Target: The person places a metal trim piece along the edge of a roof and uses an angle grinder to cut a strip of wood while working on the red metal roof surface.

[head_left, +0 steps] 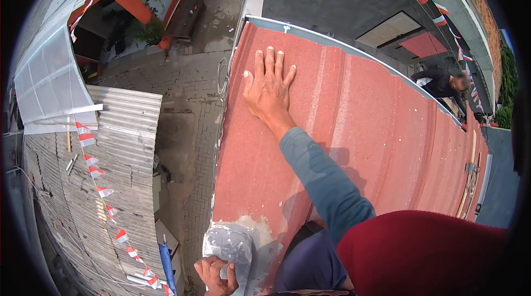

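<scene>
- On the red roof (365, 108), near its left edge, our right hand (269, 88) lies palm down, fingers spread and gripping nothing; it seems to be our brace.
- At the roof's lower left corner, our left hand (217, 276) curls beside the grey patch (228, 239), the spot that seems to be getting our attention.
- To brace well, we should press through the whole palm rather than the fingertips, and lean inward, since the edge drops to the paving (188, 86) below.
- At the patch, we would do best with small, light movements, working from the roof side so that our weight never follows the left hand outward.
- We cannot tell whether the left hand pinches something pale or is merely bent; its lower part is cut off, as is its forearm.
- The dark red cloth (420, 252) hides much of the roof at lower right, and our knees in navy trousers (312, 263) show only partly.
- Past the far edge, a co-worker (442, 83) is partly hidden; we cannot make out their hands.
</scene>
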A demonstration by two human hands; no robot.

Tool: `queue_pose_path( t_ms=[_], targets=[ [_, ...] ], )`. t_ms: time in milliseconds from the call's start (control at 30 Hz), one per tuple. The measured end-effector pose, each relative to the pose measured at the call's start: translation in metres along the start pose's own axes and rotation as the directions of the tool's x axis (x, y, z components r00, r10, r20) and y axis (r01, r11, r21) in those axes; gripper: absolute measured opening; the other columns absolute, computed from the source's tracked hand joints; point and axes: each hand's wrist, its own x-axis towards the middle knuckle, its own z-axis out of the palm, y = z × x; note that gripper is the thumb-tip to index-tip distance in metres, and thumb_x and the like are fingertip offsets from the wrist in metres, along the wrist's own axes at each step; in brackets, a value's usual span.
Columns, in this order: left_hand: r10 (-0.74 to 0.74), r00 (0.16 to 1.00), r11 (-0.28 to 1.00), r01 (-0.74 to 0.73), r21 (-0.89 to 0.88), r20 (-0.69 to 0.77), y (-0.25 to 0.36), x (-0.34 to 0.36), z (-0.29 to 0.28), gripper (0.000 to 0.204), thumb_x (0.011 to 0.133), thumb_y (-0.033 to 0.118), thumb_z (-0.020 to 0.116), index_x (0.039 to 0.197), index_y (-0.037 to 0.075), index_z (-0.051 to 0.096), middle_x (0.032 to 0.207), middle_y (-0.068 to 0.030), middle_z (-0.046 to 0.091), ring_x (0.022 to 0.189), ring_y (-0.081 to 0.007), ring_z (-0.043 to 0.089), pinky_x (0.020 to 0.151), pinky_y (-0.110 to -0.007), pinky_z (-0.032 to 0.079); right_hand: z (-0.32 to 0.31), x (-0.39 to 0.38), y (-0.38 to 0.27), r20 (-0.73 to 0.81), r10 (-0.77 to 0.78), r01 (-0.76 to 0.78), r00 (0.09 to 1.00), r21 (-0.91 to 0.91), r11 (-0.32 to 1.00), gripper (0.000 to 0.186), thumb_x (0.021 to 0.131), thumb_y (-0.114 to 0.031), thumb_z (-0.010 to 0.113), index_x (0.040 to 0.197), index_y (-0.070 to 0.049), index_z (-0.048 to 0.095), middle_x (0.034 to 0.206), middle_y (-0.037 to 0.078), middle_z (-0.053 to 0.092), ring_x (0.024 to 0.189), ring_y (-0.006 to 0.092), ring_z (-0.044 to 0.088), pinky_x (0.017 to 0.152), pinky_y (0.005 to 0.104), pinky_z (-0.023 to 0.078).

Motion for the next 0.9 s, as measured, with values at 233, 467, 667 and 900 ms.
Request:
queue_pose_path(
  t_ms=[233,467,667,900],
  targets=[
    [-0.064,0.997,0.981,0.071,0.178,-0.042,0.036,-0.038,0.048,0.034,0.082,0.024,0.074,0.113,0.016,0.064,0.111,-0.0078,0.049,0.109,-0.029,0.046,0.095,-0.044,0.033,0.004,0.01,0.003,-0.063,-0.05,0.049,0.997,-0.021,0.999,0.059,0.101,-0.039,0.033,0.15,-0.007,0.031,0.158,0.017,0.025,0.148,0.0371,0.014,0.117,0.0631,0.009],
    [-0.082,0.993,0.97,0.099,0.22,-0.084,0.013,-0.035,0.032,0.068,0.067,0.046,0.081,0.12,0.013,0.054,0.109,-0.0091,0.047,0.103,-0.0287,0.047,0.09,-0.046,0.032,0.002,0.006,-0.009,-0.085,-0.057,0.052,0.995,-0.058,0.997,0.058,0.102,-0.04,0.034,0.15,-0.008,0.032,0.158,0.015,0.024,0.147,0.0355,0.016,0.115,0.0637,0.012],
    [-0.016,0.994,0.979,0.038,0.202,-0.111,0.011,-0.033,0.041,0.064,0.069,0.043,0.078,0.121,0.015,0.052,0.11,-0.0093,0.048,0.107,-0.0302,0.046,0.092,-0.047,0.032,-0.001,-0.002,0.0,0.054,0.001,0.0,0.999,-0.027,1.0,0.062,0.101,-0.042,0.037,0.153,-0.009,0.027,0.16,0.014,0.02,0.148,0.0348,0.014,0.116,0.0633,0.01],
    [0.053,0.994,0.981,-0.033,0.19,-0.098,-0.003,-0.025,0.043,0.068,0.069,0.043,0.076,0.122,0.007,0.053,0.118,-0.0166,0.049,0.117,-0.0368,0.042,0.102,-0.051,0.03,-0.09,-0.029,0.029,0.21,-0.024,-0.051,0.977,0.343,0.938,0.072,0.097,-0.046,0.048,0.154,-0.009,0.025,0.16,0.018,0.018,0.149,0.0362,0.012,0.12,0.0493,0.015]
  ],
)
